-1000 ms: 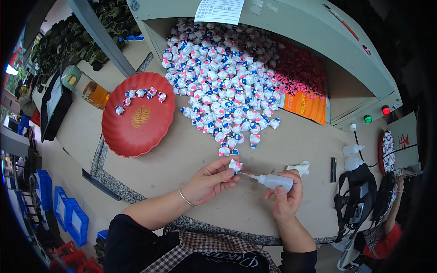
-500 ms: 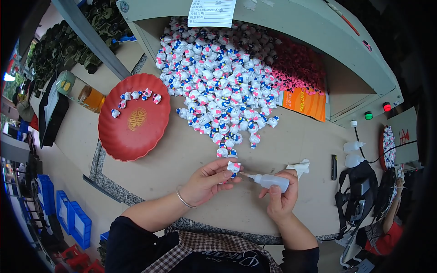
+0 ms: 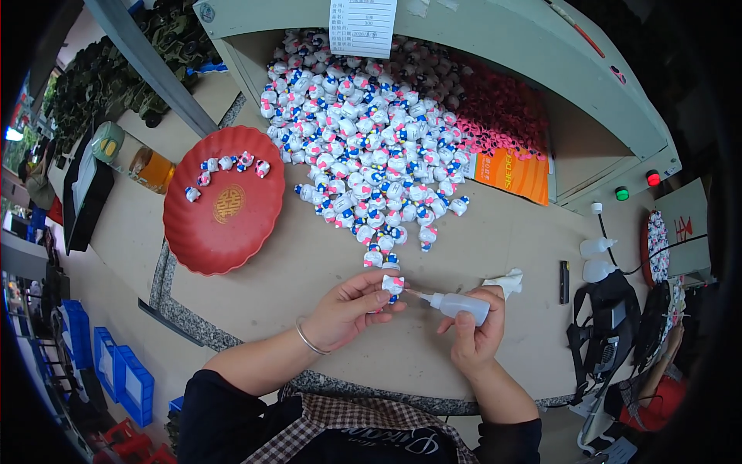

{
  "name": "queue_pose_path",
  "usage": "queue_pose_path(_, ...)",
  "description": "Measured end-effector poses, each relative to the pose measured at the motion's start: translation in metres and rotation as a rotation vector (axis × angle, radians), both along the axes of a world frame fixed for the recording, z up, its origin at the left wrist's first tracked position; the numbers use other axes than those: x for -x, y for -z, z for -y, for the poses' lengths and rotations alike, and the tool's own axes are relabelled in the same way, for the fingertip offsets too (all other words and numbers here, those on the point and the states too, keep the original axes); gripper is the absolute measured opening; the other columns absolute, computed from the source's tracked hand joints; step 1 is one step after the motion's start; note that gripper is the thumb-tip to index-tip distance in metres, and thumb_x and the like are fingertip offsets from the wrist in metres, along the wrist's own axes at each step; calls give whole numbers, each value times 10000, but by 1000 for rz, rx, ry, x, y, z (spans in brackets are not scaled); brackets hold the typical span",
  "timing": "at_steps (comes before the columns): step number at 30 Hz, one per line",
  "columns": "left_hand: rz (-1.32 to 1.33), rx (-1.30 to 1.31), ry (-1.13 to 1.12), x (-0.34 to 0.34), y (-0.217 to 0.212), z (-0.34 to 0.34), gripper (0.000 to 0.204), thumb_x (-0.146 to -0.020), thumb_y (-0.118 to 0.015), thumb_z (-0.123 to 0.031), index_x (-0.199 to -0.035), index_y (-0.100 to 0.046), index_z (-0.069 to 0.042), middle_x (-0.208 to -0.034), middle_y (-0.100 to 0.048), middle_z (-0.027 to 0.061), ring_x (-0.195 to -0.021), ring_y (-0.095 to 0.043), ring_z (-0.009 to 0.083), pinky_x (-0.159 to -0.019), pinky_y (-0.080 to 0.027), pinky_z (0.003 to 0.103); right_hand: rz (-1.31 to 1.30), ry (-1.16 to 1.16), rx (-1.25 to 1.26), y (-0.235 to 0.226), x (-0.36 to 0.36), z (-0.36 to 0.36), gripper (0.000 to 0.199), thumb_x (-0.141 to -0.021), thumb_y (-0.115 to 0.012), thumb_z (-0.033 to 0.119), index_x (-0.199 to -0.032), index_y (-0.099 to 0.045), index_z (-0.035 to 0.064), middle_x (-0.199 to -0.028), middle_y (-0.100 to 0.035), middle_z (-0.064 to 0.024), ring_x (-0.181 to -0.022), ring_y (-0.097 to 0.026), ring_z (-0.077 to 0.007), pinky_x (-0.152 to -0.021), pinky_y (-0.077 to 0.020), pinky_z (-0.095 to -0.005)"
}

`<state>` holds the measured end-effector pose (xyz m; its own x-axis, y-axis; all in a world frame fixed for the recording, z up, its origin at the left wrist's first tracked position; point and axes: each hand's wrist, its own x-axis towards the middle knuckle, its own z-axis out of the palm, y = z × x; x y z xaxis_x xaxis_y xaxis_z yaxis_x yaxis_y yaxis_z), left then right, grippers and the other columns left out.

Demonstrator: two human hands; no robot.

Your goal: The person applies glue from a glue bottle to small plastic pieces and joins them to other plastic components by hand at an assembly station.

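Note:
Between the thumb and fingers of my left hand point(image 3: 345, 311) is a small cat figurine point(image 3: 393, 284), white on top with blue below. My right hand point(image 3: 481, 332) grips a translucent squeeze bottle point(image 3: 465, 308) lying nearly level. The bottle's thin nozzle points left, its tip at or very near the figurine; whether they touch I cannot tell. Just beyond my left hand spreads a large heap of similar white, pink and blue figurines point(image 3: 363, 147). A red scalloped plate point(image 3: 220, 251) to the left holds several more figurines near its far rim.
Over the heap stands a grey-green shelf point(image 3: 495, 39), with pink pieces point(image 3: 502, 116) and an orange packet point(image 3: 514, 176) beneath it. A crumpled white tissue point(image 3: 506, 281), a black pen-like object point(image 3: 564, 282) and white bottles point(image 3: 597, 269) lie to the right. At far left stands a jar of amber liquid point(image 3: 151, 170).
The view has shifted slightly. My left hand still pinches the figurine and my right hand keeps the bottle's nozzle beside it, with hardly any movement.

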<state>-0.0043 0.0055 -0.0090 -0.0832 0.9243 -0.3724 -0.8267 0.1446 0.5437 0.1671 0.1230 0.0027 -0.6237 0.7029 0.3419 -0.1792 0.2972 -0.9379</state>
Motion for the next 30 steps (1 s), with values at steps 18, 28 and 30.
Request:
queue_pose_path(18,-14,8,-42,0,0,-1,398,-857,-494,-74,-1243,-405,-103,-1069,-535,0,-999,-543,167,-761,-469,232,-45,30,52,1,-1,0,213,-848,-479,114,-962,-380,-36,-905,-360,-112,-594,-529,-141,-453,-478,-223)
queue_pose_path(28,-8,-1,-40,-1,0,0,394,-856,-493,-72,-1240,-409,-104,-1101,-528,14,-988,-547,159,-755,-471,232,2,10,42,2,-2,-1,205,-852,-475,122,-954,-382,-30,-905,-360,-111,-565,-532,-134,-454,-468,-217)
queue_pose_path(30,-11,-3,-40,-1,0,0,396,-856,-493,-71,-1241,-406,-103,-1108,-526,18,-986,-547,157,-755,-471,231,-3,3,80,1,-1,1,199,-853,-472,122,-949,-382,-28,-904,-360,-110,-563,-532,-133,-457,-469,-219)
